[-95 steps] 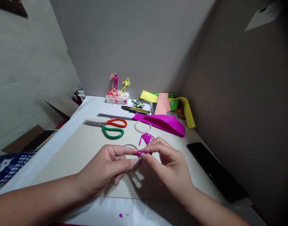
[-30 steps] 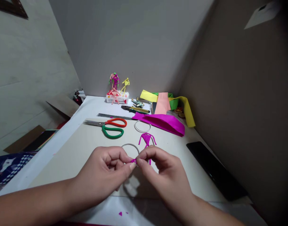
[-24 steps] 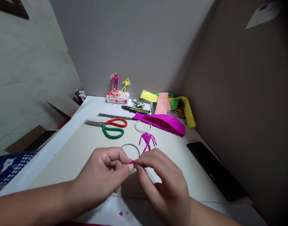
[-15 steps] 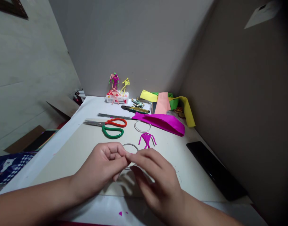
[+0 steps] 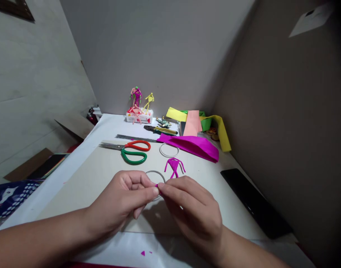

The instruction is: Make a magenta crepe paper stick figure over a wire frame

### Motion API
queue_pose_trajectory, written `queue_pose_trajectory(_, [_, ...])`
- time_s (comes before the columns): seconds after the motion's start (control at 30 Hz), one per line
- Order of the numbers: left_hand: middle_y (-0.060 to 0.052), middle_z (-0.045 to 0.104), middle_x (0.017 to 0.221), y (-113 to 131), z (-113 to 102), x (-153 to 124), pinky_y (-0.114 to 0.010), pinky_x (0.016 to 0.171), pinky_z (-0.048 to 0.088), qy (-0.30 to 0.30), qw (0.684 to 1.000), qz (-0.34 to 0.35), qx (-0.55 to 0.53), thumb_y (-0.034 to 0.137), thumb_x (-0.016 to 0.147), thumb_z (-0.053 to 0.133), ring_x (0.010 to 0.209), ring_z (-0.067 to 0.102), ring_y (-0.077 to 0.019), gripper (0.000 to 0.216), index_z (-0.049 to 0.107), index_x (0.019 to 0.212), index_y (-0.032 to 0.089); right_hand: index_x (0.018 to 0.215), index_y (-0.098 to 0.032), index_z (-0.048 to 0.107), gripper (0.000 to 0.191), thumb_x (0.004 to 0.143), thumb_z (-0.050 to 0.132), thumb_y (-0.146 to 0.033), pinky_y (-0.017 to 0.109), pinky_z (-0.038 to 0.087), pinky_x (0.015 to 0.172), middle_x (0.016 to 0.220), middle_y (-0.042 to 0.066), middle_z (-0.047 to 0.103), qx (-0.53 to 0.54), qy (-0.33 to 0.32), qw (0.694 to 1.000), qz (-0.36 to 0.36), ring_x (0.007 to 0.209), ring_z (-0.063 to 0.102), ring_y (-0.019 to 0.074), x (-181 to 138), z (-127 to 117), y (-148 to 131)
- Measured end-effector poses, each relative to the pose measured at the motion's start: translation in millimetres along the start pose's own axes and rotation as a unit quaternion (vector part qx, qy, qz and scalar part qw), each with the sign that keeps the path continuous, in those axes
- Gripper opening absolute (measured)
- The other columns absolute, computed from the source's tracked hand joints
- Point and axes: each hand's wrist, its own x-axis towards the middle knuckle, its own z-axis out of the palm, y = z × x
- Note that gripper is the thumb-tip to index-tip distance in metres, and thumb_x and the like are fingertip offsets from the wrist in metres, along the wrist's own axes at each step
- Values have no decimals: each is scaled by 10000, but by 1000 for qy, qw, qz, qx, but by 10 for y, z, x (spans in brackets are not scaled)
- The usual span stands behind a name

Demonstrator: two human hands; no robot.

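My left hand (image 5: 128,193) pinches a tiny magenta piece (image 5: 157,185), probably paper, between thumb and forefinger. Fingertips of my right hand (image 5: 191,208) close on the same piece from the other side; most of it is hidden. Behind the fingers lies a grey ring (image 5: 155,171), partly covered by my hands. Just past my right hand, a magenta stick figure (image 5: 174,166) with arms and legs rests flat on the board. Beyond it lie a pale ring (image 5: 169,150) and a folded magenta crepe-like strip (image 5: 195,146).
Scissors (image 5: 128,149) with red and green handles lie at left, near thin wires (image 5: 134,137) and pliers (image 5: 160,130). Small figures stand on a white box (image 5: 139,117) at the back. Coloured strips (image 5: 192,123) are piled back right. A black phone (image 5: 254,203) lies at right.
My right hand has shifted slightly right, and its fingers have drawn closer together. The magenta piece between the fingertips shows more clearly. My left hand stays almost in place.
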Motion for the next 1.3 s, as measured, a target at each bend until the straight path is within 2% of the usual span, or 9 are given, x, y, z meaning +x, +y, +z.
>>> queue_pose_trajectory(0.17, [68, 450, 308, -3, -12, 24, -123, 319, 129, -14, 998, -31, -60, 264, 708, 723, 267, 254, 1, 183, 636, 613, 134, 1186, -72, 587, 374, 817, 583, -8, 345, 439, 613, 950, 133, 686, -90, -32, 992, -79, 742, 557, 189, -18, 1, 90])
queue_pose_trajectory(0.4, [51, 444, 267, -16, -64, 57, -166, 360, 131, -34, 993, -67, -92, 173, 743, 616, 220, 200, 14, 138, 658, 630, 106, 1165, -111, 586, 359, 826, 565, 3, 315, 475, 627, 927, 111, 681, -83, -20, 995, -56, 759, 589, 174, -14, -14, 107])
queue_pose_trajectory(0.57, [36, 434, 246, 5, -62, 55, -182, 372, 133, -34, 988, -78, -130, 131, 658, 567, 210, 235, 1, 131, 686, 615, 95, 1273, -109, 520, 406, 871, 513, -52, 360, 495, 647, 1000, 154, 694, -77, -86, 989, -93, 810, 617, 216, 1, -66, 50])
queue_pose_trajectory(0.63, [30, 440, 247, 15, -69, 54, -187, 367, 122, -34, 987, -85, -132, 132, 643, 563, 212, 247, -6, 150, 707, 639, 92, 1186, -151, 594, 346, 870, 510, -41, 338, 511, 657, 939, 118, 709, -33, -56, 997, -38, 791, 633, 196, 36, -59, 38])
queue_pose_trajectory(0.7, [24, 458, 258, 28, -80, 53, -188, 355, 101, -46, 987, -98, -121, 134, 657, 570, 215, 237, -9, 186, 739, 718, 88, 1001, -193, 681, 233, 857, 556, -59, 303, 522, 662, 837, 67, 710, 39, -6, 996, 79, 748, 641, 169, 80, -40, 47])
queue_pose_trajectory(0.77, [32, 466, 270, 39, -91, 50, -186, 341, 72, -61, 986, -118, -100, 136, 701, 582, 219, 209, -9, 234, 754, 854, 93, 844, -204, 711, 134, 822, 629, -100, 289, 521, 662, 776, 39, 692, 120, 21, 972, 199, 730, 636, 162, 117, -19, 77])
queue_pose_trajectory(0.87, [59, 445, 291, 48, -89, 48, -173, 326, 87, -79, 985, -134, -81, 148, 768, 605, 240, 222, -17, 256, 737, 985, 116, 781, -214, 731, 77, 780, 688, -151, 312, 502, 702, 781, 33, 640, 203, 15, 933, 296, 784, 594, 175, 136, -1, 129])
queue_pose_trajectory(1.2, [70, 403, 376, 99, -20, 26, -162, 341, 62, -81, 988, -130, -22, 275, 761, 719, 322, 216, -2, 177, 741, 800, 104, 753, -244, 753, 19, 741, 745, -232, 296, 485, 726, 805, 18, 593, 315, -7, 887, 338, 816, 557, 157, 120, 29, 132])
queue_pose_trajectory(1.3, [72, 404, 375, 94, -30, 19, -165, 342, 64, -69, 990, -124, -20, 269, 761, 721, 322, 223, -6, 161, 729, 775, 108, 782, -256, 767, 71, 741, 738, -205, 294, 500, 733, 825, 23, 623, 311, 3, 891, 331, 827, 586, 157, 106, 48, 124])
